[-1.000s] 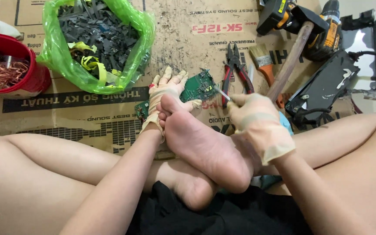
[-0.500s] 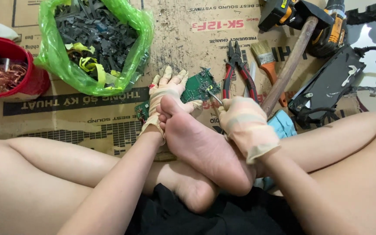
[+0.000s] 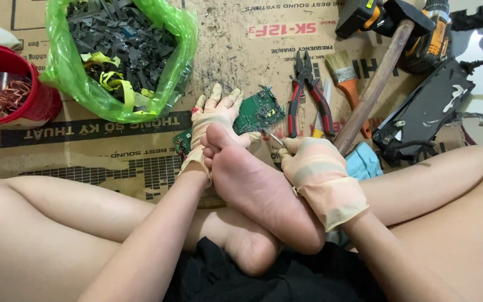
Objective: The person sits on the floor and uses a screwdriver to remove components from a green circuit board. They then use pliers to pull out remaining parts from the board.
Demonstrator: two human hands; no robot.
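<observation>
Right hand (image 3: 314, 168) gloved, clamped on thin metal tool (image 3: 273, 137), tip at green circuit board (image 3: 259, 112); left hand (image 3: 213, 120) spread flat, pinning board to cardboard floor (image 3: 141, 151) beside bare foot (image 3: 258, 190). Slip risk: tip skidding into toes. Tight room ahead: pliers (image 3: 307, 92), hammer (image 3: 373, 89), green bag (image 3: 121, 56) crowding.

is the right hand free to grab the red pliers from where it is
Probably not at once. The right hand already grips a thin metal tool, its tip at the green circuit board. The red pliers lie just beyond it on the cardboard, nothing between.
</observation>
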